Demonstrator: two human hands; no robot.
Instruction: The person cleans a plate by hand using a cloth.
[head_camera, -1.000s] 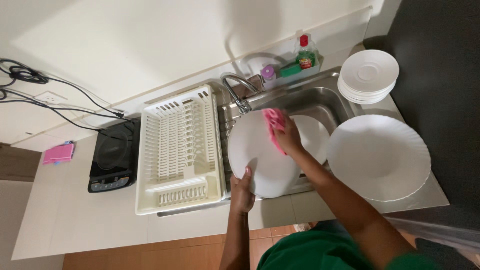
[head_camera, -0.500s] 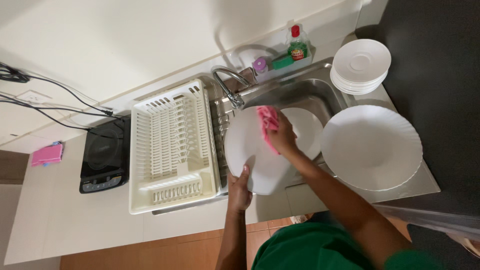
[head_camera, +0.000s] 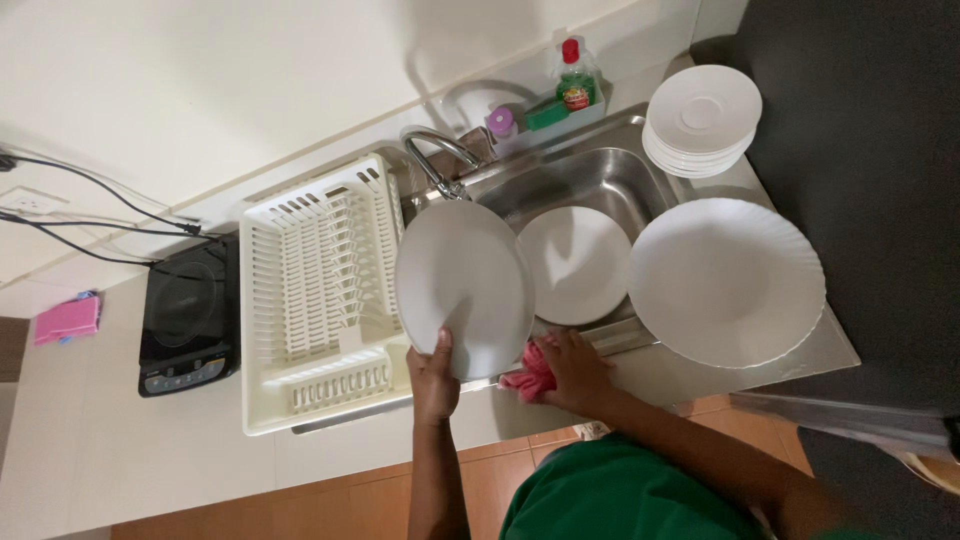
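My left hand (head_camera: 434, 378) grips the near rim of a large white plate (head_camera: 462, 285), held tilted over the left edge of the steel sink (head_camera: 590, 175) and the drying rack's right side. My right hand (head_camera: 572, 372) is closed on a pink sponge cloth (head_camera: 528, 375) at the sink's front edge, just right of the plate's lower rim. A second white plate (head_camera: 575, 265) lies inside the sink basin.
A cream plastic drying rack (head_camera: 318, 290) sits left of the sink. A big scalloped white plate (head_camera: 726, 281) rests on the counter at right, a stack of small plates (head_camera: 702, 120) behind it. Tap (head_camera: 436, 160), soap bottle (head_camera: 574, 82), black induction cooker (head_camera: 186, 315), pink cloth (head_camera: 67, 319).
My right hand with the pink cloth left the plate's face and dropped to the sink's front edge. My left hand shifted the plate left, uncovering the plate in the sink.
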